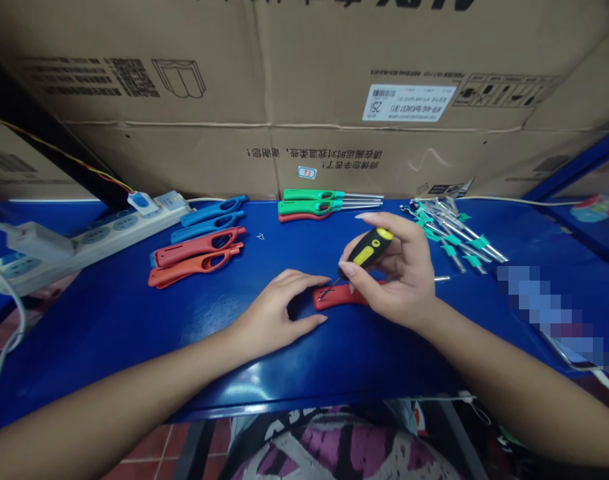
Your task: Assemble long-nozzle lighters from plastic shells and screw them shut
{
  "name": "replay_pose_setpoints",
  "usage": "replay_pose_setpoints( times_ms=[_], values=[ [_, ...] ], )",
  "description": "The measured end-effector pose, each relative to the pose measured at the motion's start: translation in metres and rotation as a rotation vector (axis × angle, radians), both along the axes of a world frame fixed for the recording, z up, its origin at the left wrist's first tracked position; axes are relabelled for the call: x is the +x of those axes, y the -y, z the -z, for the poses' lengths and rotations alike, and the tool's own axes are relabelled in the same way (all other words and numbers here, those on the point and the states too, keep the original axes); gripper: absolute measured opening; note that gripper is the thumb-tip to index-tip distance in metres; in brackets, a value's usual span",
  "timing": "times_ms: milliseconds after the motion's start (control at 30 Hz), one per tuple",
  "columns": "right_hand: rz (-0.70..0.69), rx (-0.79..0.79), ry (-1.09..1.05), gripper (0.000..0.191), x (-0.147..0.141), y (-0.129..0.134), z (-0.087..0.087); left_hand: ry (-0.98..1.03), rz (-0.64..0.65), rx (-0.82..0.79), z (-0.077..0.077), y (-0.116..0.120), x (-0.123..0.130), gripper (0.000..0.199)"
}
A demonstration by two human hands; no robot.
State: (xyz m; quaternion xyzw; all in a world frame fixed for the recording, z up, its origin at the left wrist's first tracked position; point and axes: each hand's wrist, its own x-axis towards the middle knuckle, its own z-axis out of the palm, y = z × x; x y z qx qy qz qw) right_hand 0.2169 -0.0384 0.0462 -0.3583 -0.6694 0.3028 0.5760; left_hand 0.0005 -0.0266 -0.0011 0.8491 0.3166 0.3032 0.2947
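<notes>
My right hand [402, 273] grips a black and yellow screwdriver [367, 252], tilted with its thin tip down on the end of a red lighter [334, 296]. The lighter lies flat on the blue table [224, 373], its right part hidden beneath my right hand; a metal tube end [441, 278] shows beyond that hand. My left hand [279, 310] rests on the table at the lighter's left end, thumb and fingers spread apart around it, with nothing held between them.
Blue, red and orange lighter handles [199, 257] lie at the left beside a power strip [99, 233]. Green and red lighters [309, 203] sit at the back before a cardboard box [234, 160]. Metal tubes with green parts [454, 233] are piled at the right, near a pixelated device.
</notes>
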Motion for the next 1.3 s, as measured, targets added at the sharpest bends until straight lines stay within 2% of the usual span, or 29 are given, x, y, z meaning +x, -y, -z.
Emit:
replay_pose_setpoints(
  times_ms=[300,500,600,700,833,900,967,1067,1133,1233,1300],
  values=[
    [-0.009,0.278,0.183,0.063,0.002,-0.008,0.011,-0.04,0.033,0.073,-0.001,-0.001,0.0,0.038],
    [-0.029,0.284,0.213,0.068,0.003,-0.009,0.018,-0.033,0.05,0.097,-0.001,-0.002,0.0,0.036],
    [-0.061,0.335,0.236,0.071,0.002,-0.009,0.017,-0.035,0.06,0.088,-0.002,-0.002,0.001,0.031],
    [-0.107,0.356,0.304,0.071,0.002,-0.008,0.009,-0.032,0.062,0.066,-0.003,-0.002,0.002,0.023],
    [-0.234,0.209,0.387,0.066,0.004,-0.005,-0.009,-0.034,0.053,0.07,-0.001,-0.003,0.003,0.024],
    [-0.251,0.181,0.445,0.06,0.005,-0.006,-0.014,-0.029,0.058,0.086,0.001,-0.004,0.003,0.028],
    [-0.185,0.255,0.558,0.053,0.007,-0.009,-0.017,-0.025,0.059,0.098,0.002,-0.003,0.003,0.028],
    [-0.012,0.427,0.72,0.043,0.007,-0.014,-0.021,-0.043,0.031,0.098,0.001,-0.001,0.004,0.025],
    [0.014,0.422,0.76,0.045,0.007,-0.016,-0.027,-0.064,0.01,0.071,-0.001,0.001,0.004,0.025],
    [-0.133,0.297,0.743,0.048,0.006,-0.019,-0.04,-0.1,-0.004,0.017,-0.005,0.004,0.007,0.025],
    [-0.166,0.317,0.738,0.045,0.004,-0.022,-0.044,-0.122,-0.01,0.013,-0.007,0.004,0.011,0.025]
  ],
)
